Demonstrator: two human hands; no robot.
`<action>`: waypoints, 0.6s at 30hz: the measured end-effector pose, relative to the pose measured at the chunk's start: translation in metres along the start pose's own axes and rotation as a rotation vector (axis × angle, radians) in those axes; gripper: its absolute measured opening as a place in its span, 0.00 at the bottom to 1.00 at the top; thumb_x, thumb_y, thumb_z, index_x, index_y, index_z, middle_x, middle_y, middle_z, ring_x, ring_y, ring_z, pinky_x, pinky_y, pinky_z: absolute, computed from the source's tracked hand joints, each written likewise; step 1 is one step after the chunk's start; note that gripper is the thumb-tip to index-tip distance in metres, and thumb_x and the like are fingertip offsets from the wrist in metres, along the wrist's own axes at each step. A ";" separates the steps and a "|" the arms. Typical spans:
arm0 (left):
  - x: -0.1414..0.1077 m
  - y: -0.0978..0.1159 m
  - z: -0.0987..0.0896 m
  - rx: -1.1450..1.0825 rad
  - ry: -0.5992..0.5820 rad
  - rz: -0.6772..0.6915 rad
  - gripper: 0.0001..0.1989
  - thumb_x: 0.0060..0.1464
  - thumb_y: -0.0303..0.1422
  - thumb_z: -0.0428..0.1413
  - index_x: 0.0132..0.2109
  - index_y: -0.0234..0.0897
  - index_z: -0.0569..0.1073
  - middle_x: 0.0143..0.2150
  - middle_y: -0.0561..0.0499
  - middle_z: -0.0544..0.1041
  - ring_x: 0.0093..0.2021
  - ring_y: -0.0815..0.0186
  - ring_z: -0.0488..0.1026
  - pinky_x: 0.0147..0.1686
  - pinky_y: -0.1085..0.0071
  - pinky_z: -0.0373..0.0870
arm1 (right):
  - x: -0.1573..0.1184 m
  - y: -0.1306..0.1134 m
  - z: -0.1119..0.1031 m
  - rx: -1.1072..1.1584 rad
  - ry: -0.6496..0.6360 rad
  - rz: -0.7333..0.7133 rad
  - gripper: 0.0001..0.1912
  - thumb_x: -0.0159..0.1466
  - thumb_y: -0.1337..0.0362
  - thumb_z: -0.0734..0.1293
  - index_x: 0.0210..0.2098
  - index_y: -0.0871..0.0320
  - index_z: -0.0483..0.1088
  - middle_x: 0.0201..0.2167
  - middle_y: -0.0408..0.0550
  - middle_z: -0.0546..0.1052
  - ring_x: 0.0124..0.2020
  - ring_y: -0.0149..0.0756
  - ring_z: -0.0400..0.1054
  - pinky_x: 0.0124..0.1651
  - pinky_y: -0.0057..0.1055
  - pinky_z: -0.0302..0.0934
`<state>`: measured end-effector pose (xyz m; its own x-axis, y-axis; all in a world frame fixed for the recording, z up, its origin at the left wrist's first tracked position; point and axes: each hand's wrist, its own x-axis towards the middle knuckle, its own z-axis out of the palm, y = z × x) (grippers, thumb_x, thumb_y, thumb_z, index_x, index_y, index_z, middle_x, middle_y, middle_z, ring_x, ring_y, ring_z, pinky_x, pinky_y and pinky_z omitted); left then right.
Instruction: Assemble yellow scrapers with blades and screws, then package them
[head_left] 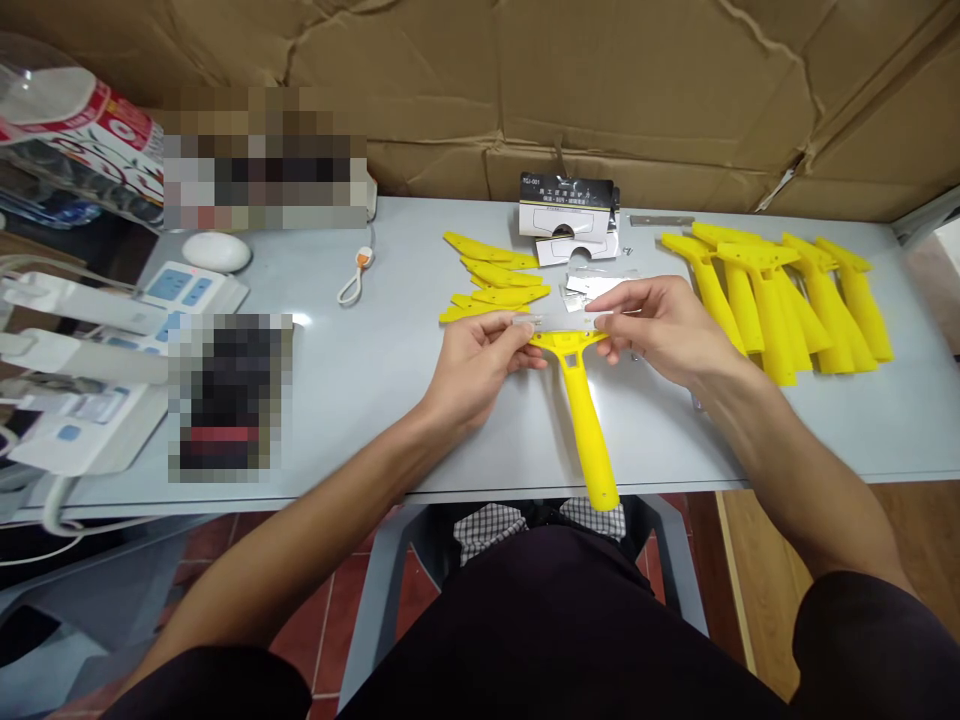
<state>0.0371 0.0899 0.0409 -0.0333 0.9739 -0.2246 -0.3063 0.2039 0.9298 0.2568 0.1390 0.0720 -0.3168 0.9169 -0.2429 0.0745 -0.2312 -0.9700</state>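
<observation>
A yellow scraper handle (pixel 589 430) points toward me, its grip end reaching past the table's front edge. A thin metal blade (pixel 566 321) lies across its wide head. My left hand (pixel 487 360) is closed on the left end of the head and blade, thumb on top. At the blade's right end, my right hand (pixel 660 325) pinches with thumb and index finger; whether it also grips the head is hard to see. Beyond the hands lie several loose yellow head pieces (pixel 506 275) and some small white slips (pixel 581 290).
Several yellow scraper handles (pixel 765 300) lie in a row on the right. Black and white cards (pixel 566 210) and a flat metal strip (pixel 660 221) are at the back. Leftward are a white mouse (pixel 216 252), power strips (pixel 82 440) with cables, and a bottle (pixel 82 130). Cardboard (pixel 645 90) walls the back.
</observation>
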 end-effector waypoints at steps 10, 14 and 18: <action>0.005 0.011 -0.002 -0.004 0.028 -0.037 0.04 0.52 0.25 0.68 0.37 0.31 0.84 0.34 0.46 0.86 0.27 0.68 0.81 0.33 0.71 0.84 | 0.005 0.006 0.003 0.133 -0.013 -0.014 0.13 0.51 0.68 0.84 0.35 0.62 0.83 0.23 0.47 0.80 0.22 0.35 0.76 0.25 0.30 0.73; 0.005 0.008 -0.003 0.026 0.032 0.018 0.04 0.51 0.25 0.68 0.37 0.33 0.83 0.36 0.47 0.86 0.29 0.67 0.83 0.34 0.70 0.86 | 0.007 0.004 0.004 0.218 -0.002 0.004 0.16 0.47 0.68 0.86 0.34 0.61 0.83 0.27 0.47 0.83 0.22 0.32 0.76 0.26 0.29 0.74; 0.007 0.008 -0.004 0.036 0.030 0.022 0.05 0.52 0.26 0.68 0.38 0.33 0.83 0.37 0.46 0.86 0.29 0.67 0.83 0.35 0.69 0.86 | 0.006 0.005 0.004 0.173 0.012 -0.020 0.16 0.49 0.66 0.87 0.34 0.60 0.83 0.28 0.48 0.83 0.23 0.32 0.76 0.27 0.29 0.74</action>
<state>0.0307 0.0974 0.0456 -0.0685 0.9748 -0.2125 -0.2705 0.1869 0.9444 0.2512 0.1422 0.0657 -0.3048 0.9256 -0.2244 -0.0956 -0.2641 -0.9597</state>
